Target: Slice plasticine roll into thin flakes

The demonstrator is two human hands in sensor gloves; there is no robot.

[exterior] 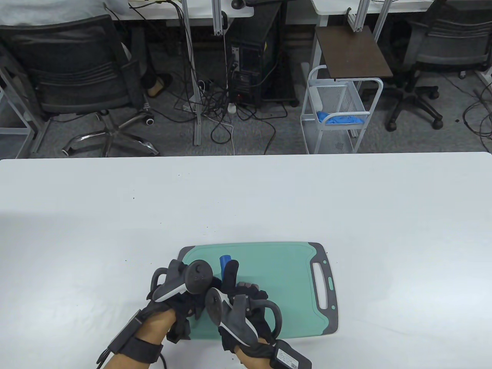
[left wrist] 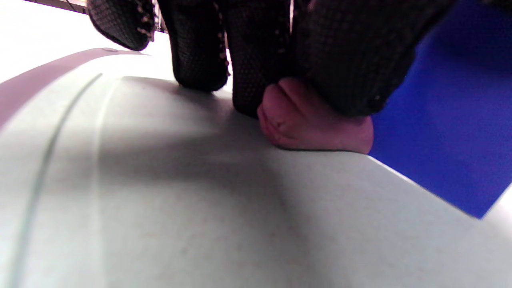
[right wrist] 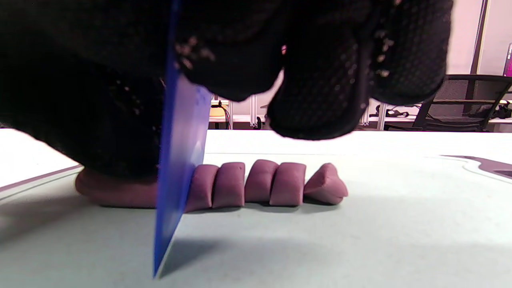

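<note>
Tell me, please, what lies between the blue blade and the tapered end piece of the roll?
In the right wrist view, four cut purple slices stand between the blue blade and the tapered end piece.

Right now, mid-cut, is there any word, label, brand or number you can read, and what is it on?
None legible.
White label on the black box at the right wrist: print too small to read.
Green cutting board, blue knife, plasticine roll: no markings visible.
</note>
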